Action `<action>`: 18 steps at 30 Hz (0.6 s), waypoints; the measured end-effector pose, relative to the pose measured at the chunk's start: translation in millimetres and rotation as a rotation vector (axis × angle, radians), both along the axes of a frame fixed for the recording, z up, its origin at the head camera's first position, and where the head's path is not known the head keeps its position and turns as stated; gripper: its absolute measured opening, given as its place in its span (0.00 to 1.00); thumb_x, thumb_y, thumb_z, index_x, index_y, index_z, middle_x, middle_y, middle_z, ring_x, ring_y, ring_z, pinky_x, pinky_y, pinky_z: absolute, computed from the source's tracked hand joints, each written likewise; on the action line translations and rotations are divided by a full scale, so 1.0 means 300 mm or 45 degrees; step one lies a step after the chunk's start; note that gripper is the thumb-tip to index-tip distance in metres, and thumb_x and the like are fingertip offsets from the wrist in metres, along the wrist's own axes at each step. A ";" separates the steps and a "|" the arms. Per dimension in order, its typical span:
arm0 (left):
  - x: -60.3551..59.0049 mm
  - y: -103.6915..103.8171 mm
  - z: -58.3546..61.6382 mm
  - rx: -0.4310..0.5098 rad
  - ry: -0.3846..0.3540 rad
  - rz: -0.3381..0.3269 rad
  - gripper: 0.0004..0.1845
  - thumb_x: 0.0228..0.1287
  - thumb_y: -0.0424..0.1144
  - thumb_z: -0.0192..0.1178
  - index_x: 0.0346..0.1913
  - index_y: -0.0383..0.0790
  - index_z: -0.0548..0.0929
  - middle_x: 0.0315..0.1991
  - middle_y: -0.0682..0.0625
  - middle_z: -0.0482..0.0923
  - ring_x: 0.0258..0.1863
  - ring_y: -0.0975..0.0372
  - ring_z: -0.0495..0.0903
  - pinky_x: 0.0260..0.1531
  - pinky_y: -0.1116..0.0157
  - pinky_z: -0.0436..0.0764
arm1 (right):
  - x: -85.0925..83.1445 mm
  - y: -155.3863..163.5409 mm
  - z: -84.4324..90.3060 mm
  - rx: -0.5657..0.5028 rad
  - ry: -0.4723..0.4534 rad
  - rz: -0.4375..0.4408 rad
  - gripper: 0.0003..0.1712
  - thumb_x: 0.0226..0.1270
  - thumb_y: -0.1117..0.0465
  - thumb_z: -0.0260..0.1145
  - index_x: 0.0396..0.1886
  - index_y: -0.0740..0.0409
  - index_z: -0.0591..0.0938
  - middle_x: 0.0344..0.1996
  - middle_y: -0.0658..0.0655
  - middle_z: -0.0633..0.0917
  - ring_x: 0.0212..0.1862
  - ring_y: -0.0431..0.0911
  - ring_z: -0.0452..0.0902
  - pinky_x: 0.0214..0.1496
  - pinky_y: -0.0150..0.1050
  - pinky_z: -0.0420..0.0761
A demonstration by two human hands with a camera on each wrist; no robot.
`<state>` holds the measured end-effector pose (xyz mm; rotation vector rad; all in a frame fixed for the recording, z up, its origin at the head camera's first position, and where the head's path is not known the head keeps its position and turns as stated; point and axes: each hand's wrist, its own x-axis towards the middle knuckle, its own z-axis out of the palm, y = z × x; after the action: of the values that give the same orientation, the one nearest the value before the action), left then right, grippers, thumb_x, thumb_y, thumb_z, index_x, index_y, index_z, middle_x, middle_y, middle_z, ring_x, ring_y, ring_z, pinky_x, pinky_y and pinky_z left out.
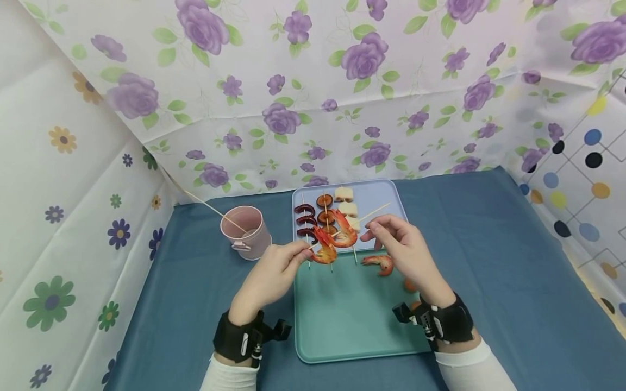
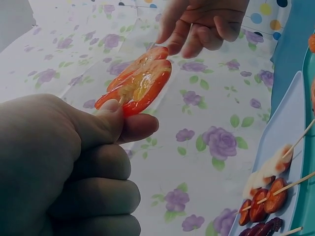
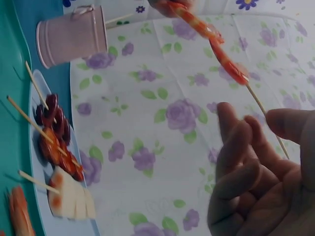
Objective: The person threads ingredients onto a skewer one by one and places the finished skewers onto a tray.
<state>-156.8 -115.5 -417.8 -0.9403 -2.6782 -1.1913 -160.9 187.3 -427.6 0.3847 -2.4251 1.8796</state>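
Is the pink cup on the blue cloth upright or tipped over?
Upright. The pink cup stands on its base on the blue cloth, mouth facing up, with one wooden skewer leaning out of it to the left.

A pink cup (image 1: 246, 231) holding a stick (image 1: 210, 206) is standing on the blue cloth (image 1: 489, 260); finished skewers (image 1: 325, 214) are lying on the pale tray (image 1: 381, 193), flowered sheets (image 1: 313, 81) hanging behind.

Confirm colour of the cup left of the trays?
Pale pink cup, with a wooden skewer leaning out of it. Head view shows it best.
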 end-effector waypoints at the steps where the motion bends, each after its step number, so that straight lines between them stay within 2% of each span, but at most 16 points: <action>1: 0.000 -0.001 0.000 0.001 -0.001 0.001 0.10 0.83 0.39 0.59 0.37 0.46 0.81 0.21 0.60 0.59 0.17 0.70 0.59 0.23 0.67 0.62 | -0.004 0.007 -0.002 0.041 -0.001 0.006 0.15 0.86 0.50 0.61 0.55 0.54 0.85 0.42 0.53 0.91 0.39 0.54 0.81 0.39 0.42 0.78; 3: 0.000 -0.003 0.002 0.004 -0.004 0.004 0.09 0.82 0.39 0.59 0.38 0.45 0.82 0.21 0.60 0.59 0.17 0.69 0.59 0.23 0.67 0.62 | -0.011 0.025 -0.008 0.153 -0.001 0.016 0.15 0.86 0.49 0.61 0.57 0.52 0.85 0.44 0.51 0.91 0.41 0.51 0.83 0.41 0.43 0.79; 8: 0.001 -0.008 0.006 0.006 -0.014 0.016 0.08 0.82 0.39 0.59 0.40 0.44 0.84 0.20 0.60 0.60 0.17 0.69 0.60 0.23 0.66 0.63 | -0.029 0.079 -0.023 0.451 -0.008 0.028 0.17 0.85 0.47 0.63 0.62 0.47 0.85 0.49 0.49 0.90 0.50 0.50 0.84 0.50 0.50 0.80; 12: 0.000 -0.011 0.009 0.005 -0.011 0.021 0.08 0.82 0.38 0.59 0.40 0.43 0.84 0.21 0.60 0.60 0.17 0.69 0.60 0.23 0.66 0.63 | -0.043 0.113 -0.030 0.541 -0.056 0.025 0.20 0.84 0.45 0.63 0.65 0.47 0.85 0.51 0.51 0.89 0.54 0.50 0.83 0.57 0.56 0.80; 18: -0.006 -0.018 0.007 0.016 0.004 0.026 0.07 0.82 0.37 0.59 0.40 0.42 0.83 0.20 0.60 0.61 0.16 0.69 0.60 0.23 0.66 0.63 | -0.056 0.146 -0.047 0.601 -0.080 0.015 0.21 0.84 0.48 0.64 0.67 0.49 0.84 0.50 0.52 0.88 0.52 0.51 0.83 0.55 0.56 0.80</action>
<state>-158.4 -120.9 -415.7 -0.9095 -2.6685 -1.2003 -177.6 231.0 -441.6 0.3607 -2.9013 1.3197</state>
